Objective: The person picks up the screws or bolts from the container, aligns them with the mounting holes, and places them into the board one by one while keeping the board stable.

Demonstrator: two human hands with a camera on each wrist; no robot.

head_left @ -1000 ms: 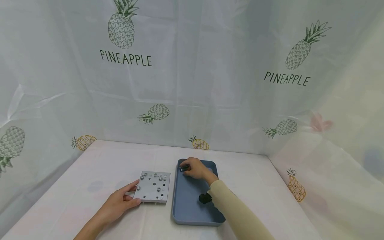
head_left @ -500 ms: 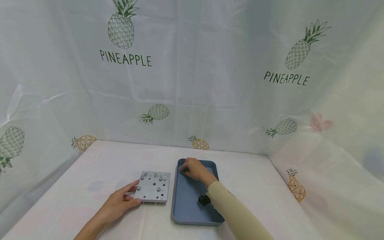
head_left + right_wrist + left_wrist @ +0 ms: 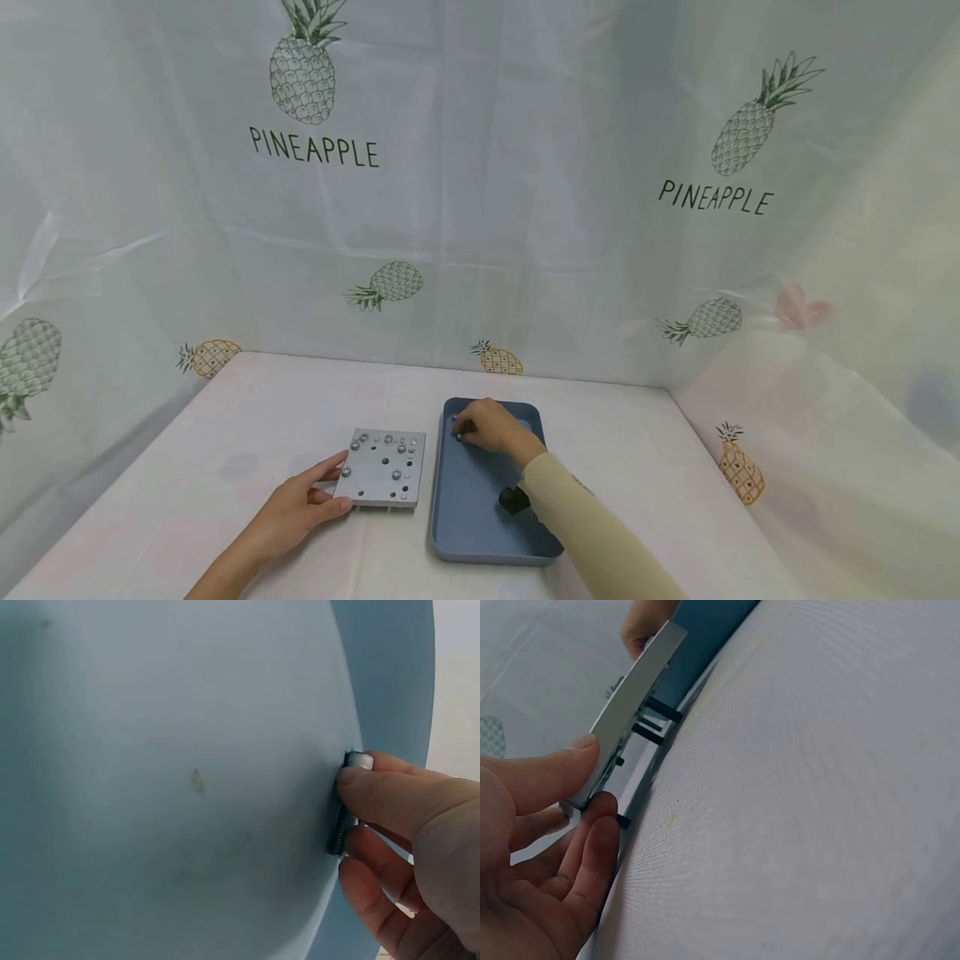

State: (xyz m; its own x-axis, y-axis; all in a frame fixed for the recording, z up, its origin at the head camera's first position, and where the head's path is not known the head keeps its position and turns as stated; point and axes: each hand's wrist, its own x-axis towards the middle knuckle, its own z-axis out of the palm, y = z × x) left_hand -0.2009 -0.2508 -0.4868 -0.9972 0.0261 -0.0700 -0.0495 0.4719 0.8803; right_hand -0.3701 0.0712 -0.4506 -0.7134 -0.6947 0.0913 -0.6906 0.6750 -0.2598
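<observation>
My left hand (image 3: pixel 288 512) grips the left edge of a silver metal plate (image 3: pixel 375 479) with holes and several screw heads on top. In the left wrist view, its thumb lies along the plate's edge, fingers curl at the underside, and dark screw shanks (image 3: pixel 649 733) stick out below. Over the far left part of the blue tray (image 3: pixel 480 525) is my right hand (image 3: pixel 491 427). Its thumb and fingers pinch a bolt (image 3: pixel 362 760) with a silver cylindrical head and dark threaded shank, close to the tray's wall; the fingers partly cover it.
The tray stands just right of the plate on a white cloth-covered table (image 3: pixel 315 417). A black object (image 3: pixel 513 500) shows beside the right sleeve, over the tray. Behind the table hangs a pineapple-print curtain (image 3: pixel 525 208).
The fingertips of my right hand have shifted slightly nearer to me and drawn in around the bolt, which shows less in the head view. My left hand and the plate stay still.
</observation>
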